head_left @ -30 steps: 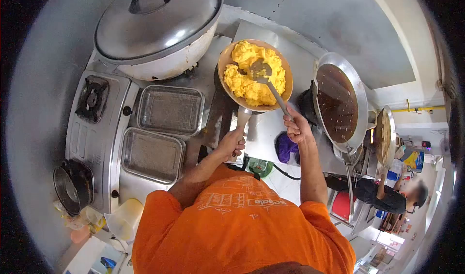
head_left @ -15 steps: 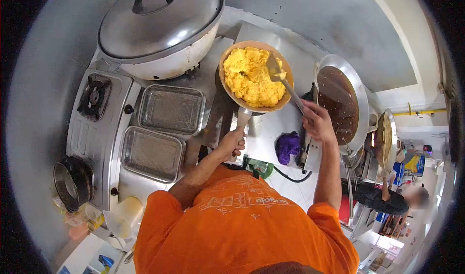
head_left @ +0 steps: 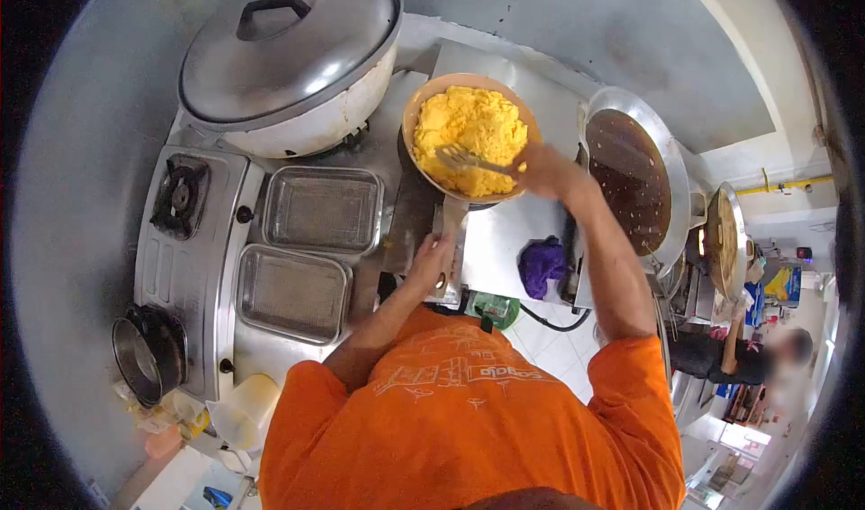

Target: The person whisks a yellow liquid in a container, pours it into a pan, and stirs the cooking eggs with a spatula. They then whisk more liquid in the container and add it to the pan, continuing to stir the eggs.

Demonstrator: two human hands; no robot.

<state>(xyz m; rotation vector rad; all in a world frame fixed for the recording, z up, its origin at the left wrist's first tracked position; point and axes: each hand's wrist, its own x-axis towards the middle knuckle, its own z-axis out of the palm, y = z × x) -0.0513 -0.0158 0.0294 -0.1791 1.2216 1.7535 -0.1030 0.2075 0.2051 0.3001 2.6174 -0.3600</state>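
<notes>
A tan frying pan (head_left: 533, 132) holds a heap of yellow scrambled egg (head_left: 478, 118). My left hand (head_left: 433, 259) is closed round the pan's handle (head_left: 453, 217), below the pan. Over the pan's right rim, my right hand (head_left: 546, 171) grips a spatula (head_left: 468, 159) with a slotted head. That head rests on the lower left part of the egg, and most of the spatula's handle is hidden in my fingers.
A large lidded pot (head_left: 288, 59) stands upper left, above two wire-mesh trays (head_left: 324, 208) (head_left: 293, 294) and a gas stove (head_left: 203, 267). On the right are a wok of brown liquid (head_left: 631, 177), a purple cloth (head_left: 541, 268) and, farther off, another person (head_left: 707, 352).
My right hand has moved up and left to the pan's rim. The spatula head has gone from the pan's right side to the lower left, and the egg is heaped more together.
</notes>
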